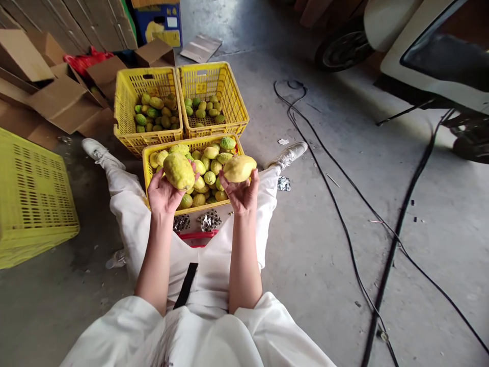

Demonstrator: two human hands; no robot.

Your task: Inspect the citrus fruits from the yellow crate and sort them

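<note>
Concrete floor, seated person, crates ahead. Left hand point(163, 192) fingers curl up around a bumpy yellow-green fruit point(179, 171), long axis tilted. Right hand point(241, 193) grips a smoother yellow fruit point(239, 168), long axis sideways. Both held level over the near crate point(147, 176); two far crates point(183, 92) behind.

both hands point(165, 192) raised, fingers curled

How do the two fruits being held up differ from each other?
The fruit in the left hand, the left fruit, is rounder, bumpier and tinged green. The right fruit, in the right hand, is smoother, paler yellow and lies lengthwise with a pointed end. Both are yellowish and held above the nearest yellow crate.
</note>
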